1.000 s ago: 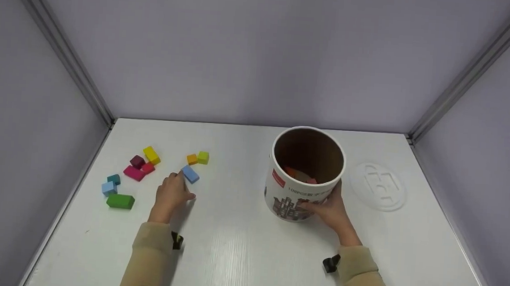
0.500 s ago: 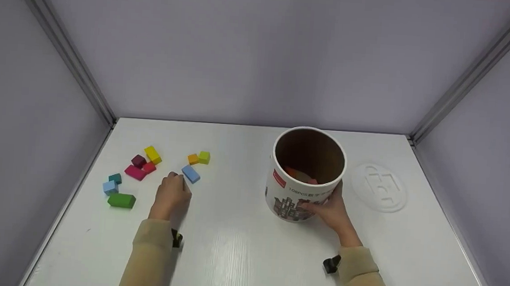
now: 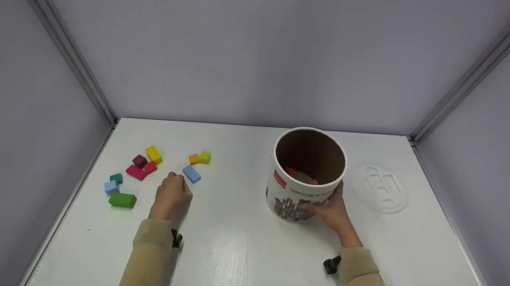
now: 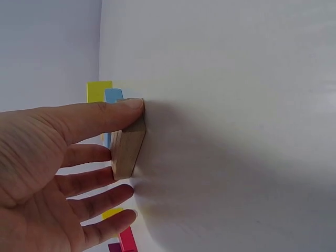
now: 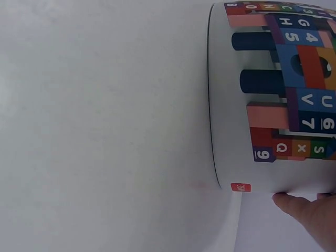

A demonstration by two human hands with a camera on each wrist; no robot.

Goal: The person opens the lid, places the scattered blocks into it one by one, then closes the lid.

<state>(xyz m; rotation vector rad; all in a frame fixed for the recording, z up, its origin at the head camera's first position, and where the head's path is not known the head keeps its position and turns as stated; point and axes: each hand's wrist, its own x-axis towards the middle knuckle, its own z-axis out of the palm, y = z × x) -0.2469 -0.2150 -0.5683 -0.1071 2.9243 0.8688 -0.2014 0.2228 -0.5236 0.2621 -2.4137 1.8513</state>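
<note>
In the left wrist view, a plain wooden block (image 4: 127, 152) is pinched between the thumb and fingers of my left hand (image 3: 171, 196), close over the white table. From the head view the hand hides most of that block. Just beyond my fingertips lies a blue block (image 3: 191, 174), with an orange cube (image 3: 193, 159) and a lime cube (image 3: 205, 157) behind it. My right hand (image 3: 333, 211) grips the lower right side of a tall white bucket (image 3: 293, 204), thumb across its front. The bucket stands upright, its top uncovered, with some reddish pieces (image 3: 313, 181) at the bottom.
Left of my left hand lie a yellow block (image 3: 153, 154), maroon cube (image 3: 139, 161), magenta block (image 3: 136, 172), red cube (image 3: 150, 167), teal piece (image 3: 116, 178), light blue cube (image 3: 111, 187) and green block (image 3: 122, 200). A clear lid (image 3: 379, 188) lies right of the bucket.
My left thumb, stretched out sideways a second ago, has drawn in towards the fingers, and that hand has shifted slightly. The right hand and bucket stay put.
</note>
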